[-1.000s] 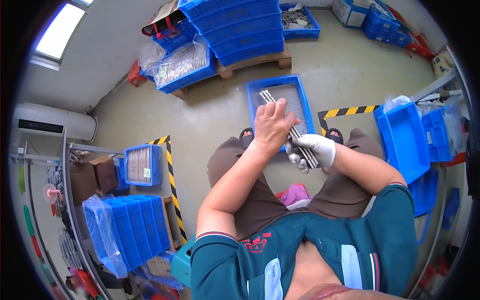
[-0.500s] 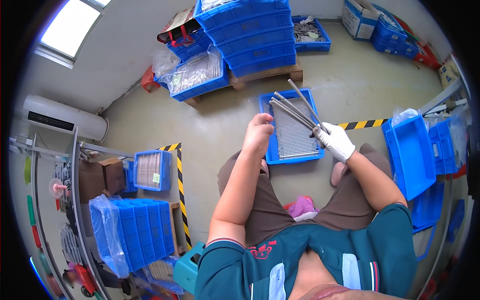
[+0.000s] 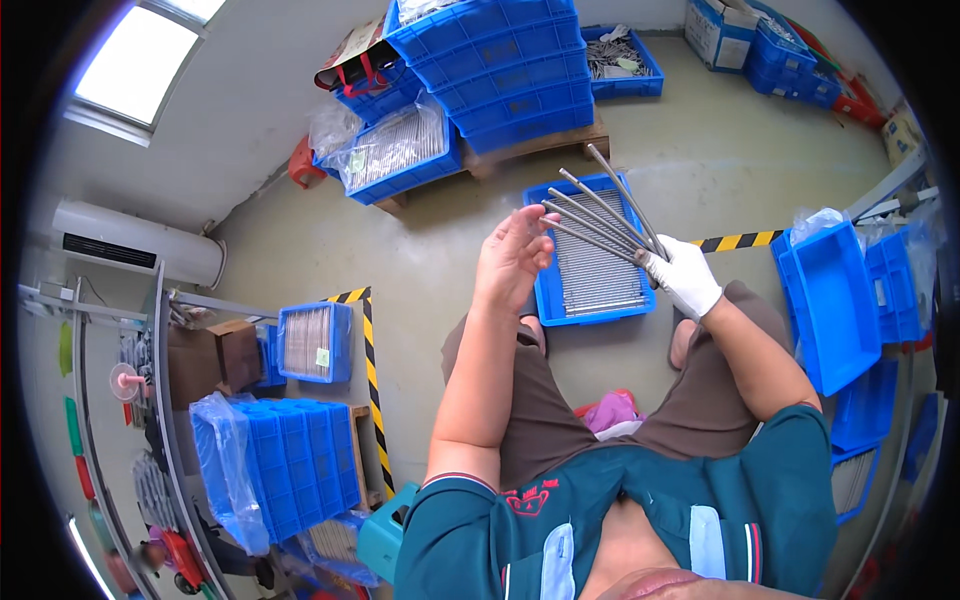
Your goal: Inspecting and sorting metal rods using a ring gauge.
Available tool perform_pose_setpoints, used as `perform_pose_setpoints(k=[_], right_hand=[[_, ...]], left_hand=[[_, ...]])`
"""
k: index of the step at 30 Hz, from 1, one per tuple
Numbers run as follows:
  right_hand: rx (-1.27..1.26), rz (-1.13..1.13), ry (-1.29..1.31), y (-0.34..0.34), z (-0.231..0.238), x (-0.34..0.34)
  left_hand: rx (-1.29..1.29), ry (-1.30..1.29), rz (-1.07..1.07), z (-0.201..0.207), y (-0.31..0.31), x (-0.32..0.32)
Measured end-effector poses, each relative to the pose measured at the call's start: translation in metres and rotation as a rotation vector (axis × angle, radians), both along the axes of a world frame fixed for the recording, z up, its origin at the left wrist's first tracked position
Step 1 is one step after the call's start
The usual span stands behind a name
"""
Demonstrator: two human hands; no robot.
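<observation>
My right hand point(image 3: 686, 278), in a white glove, is closed round one end of several thin grey metal rods point(image 3: 603, 212). They fan out up and to the left above a blue crate point(image 3: 541, 300). My bare left hand point(image 3: 512, 258) is raised beside the rods' far ends, its fingers apart and partly bent. Its fingertips are close to the lowest rod tips; whether they touch is hard to see. Inside the crate, on the floor between my feet, similar rods point(image 3: 600, 290) lie side by side in a dense layer.
Stacked blue crates point(image 3: 525, 75) stand on a wooden pallet ahead, beside a plastic-covered crate of rods point(image 3: 400, 150). More crates point(image 3: 290, 465) are at left, near a metal rack point(image 3: 172, 400). Tilted blue crates point(image 3: 830, 300) stand at right. Striped floor tape point(image 3: 372, 390) runs at left.
The rods have spread wider apart in my right hand, which has shifted slightly right. My left hand has lifted a little, and its fingers have opened near the rod tips.
</observation>
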State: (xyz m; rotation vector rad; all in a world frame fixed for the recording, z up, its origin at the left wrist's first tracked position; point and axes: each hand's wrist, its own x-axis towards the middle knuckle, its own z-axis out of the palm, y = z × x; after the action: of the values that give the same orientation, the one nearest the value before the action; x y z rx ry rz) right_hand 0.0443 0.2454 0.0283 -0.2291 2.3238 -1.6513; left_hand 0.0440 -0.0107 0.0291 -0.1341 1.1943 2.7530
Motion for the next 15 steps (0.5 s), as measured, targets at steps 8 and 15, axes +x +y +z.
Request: perform_pose_setpoints(k=[8, 15], right_hand=[[0.307, 0.058, 0.327, 0.003, 0.009, 0.002], [0.359, 0.096, 0.345, 0.004, 0.020, 0.002]], left_hand=[[-0.195, 0.071, -0.057, 0.008, 0.003, 0.005], [-0.304, 0.039, -0.140, 0.004, -0.011, 0.006]])
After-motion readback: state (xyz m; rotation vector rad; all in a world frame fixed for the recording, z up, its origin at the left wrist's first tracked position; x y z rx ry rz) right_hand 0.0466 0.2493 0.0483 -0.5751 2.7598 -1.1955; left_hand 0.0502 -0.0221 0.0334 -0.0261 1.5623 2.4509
